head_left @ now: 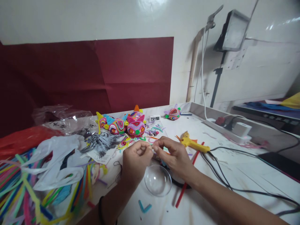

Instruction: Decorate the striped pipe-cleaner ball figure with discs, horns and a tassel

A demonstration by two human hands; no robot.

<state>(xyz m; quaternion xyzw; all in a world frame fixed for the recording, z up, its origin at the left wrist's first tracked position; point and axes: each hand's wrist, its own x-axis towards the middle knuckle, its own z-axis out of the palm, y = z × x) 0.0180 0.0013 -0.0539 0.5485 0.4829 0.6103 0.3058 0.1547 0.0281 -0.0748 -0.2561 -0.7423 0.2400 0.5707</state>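
Note:
My left hand (138,159) and my right hand (174,156) meet fingertip to fingertip above the table. Both are closed in a pinch around a tiny pale piece, mostly hidden by the fingers, whose kind I cannot make out. Just below them lies a clear round plastic dome (158,181). A red pipe cleaner (181,195) runs beneath my right wrist. Nearer the front is a bent blue pipe cleaner piece (144,207). To the right of my right hand rests a yellow glue gun (194,144) with its cord trailing right.
Colourful animal-head crafts (136,126) stand at the back, with another one (173,113) further right. Pipe cleaners (21,190) and a white plastic bag (63,156) cover the left side. A power strip (228,131) and black cables (246,190) occupy the right.

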